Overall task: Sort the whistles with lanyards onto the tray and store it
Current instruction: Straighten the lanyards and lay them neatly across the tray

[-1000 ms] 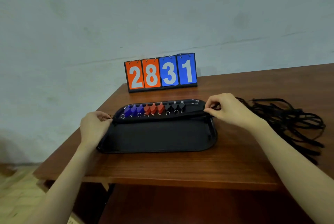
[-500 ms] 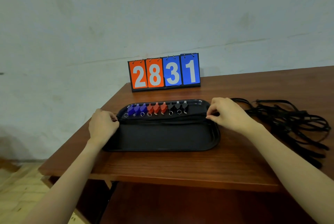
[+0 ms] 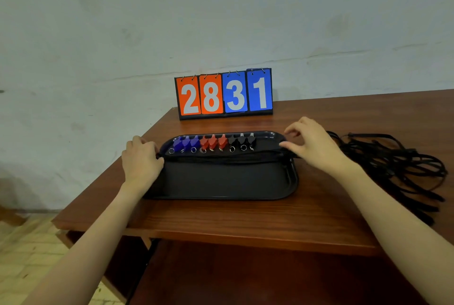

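Note:
A black tray lies on the wooden table. Along its far edge stands a row of whistles: blue ones at the left, red ones in the middle, black ones at the right, each with a small metal ring. A black lanyard lies stretched across the tray in front of the row. My left hand is closed at the lanyard's left end, at the tray's left rim. My right hand hovers over the tray's right rim, fingers spread, thumb and forefinger apart just above the lanyard's right end.
A heap of tangled black lanyards lies on the table to the right of the tray. A flip scoreboard showing 2831 stands behind the tray against the wall. The table's left edge drops off beside my left hand.
The lanyard came down flat across the tray in front of the whistles. My right hand has opened and lifted off its right end. My left hand stays closed at the left end.

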Demonstrator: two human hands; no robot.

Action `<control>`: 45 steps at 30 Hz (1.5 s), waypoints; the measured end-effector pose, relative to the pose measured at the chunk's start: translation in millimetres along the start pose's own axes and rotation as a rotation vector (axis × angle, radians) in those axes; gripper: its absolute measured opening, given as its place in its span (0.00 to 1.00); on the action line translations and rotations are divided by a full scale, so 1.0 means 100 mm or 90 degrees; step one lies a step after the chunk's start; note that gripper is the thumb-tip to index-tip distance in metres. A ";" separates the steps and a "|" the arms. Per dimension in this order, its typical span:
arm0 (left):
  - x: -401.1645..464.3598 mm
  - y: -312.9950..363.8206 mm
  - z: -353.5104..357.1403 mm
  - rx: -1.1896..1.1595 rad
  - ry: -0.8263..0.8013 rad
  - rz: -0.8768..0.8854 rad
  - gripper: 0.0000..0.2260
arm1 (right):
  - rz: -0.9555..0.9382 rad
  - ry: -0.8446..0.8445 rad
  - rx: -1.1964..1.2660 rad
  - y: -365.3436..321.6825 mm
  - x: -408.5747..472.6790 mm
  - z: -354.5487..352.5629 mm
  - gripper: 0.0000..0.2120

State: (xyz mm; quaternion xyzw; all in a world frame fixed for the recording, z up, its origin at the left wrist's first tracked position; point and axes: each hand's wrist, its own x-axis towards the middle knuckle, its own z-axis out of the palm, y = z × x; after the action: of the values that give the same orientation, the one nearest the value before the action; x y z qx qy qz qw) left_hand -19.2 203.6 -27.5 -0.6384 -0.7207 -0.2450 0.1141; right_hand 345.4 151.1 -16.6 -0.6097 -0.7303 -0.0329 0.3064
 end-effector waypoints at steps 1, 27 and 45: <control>-0.01 0.04 -0.01 0.000 0.013 0.008 0.09 | 0.014 0.027 0.025 0.03 0.01 -0.05 0.14; -0.28 2.61 0.13 -0.282 -0.114 0.413 0.10 | 0.344 -0.125 -0.023 0.87 0.00 -0.29 0.07; -0.37 2.60 0.20 -0.545 -0.192 0.416 0.17 | 0.138 0.258 0.912 0.63 -0.09 -0.77 0.04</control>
State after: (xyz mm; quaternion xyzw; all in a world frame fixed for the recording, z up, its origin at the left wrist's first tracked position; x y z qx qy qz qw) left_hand 242.8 198.5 -7.9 -0.8458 -0.3301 -0.3738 -0.1895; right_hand 434.8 127.3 21.0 -0.3118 -0.4382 0.3691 0.7579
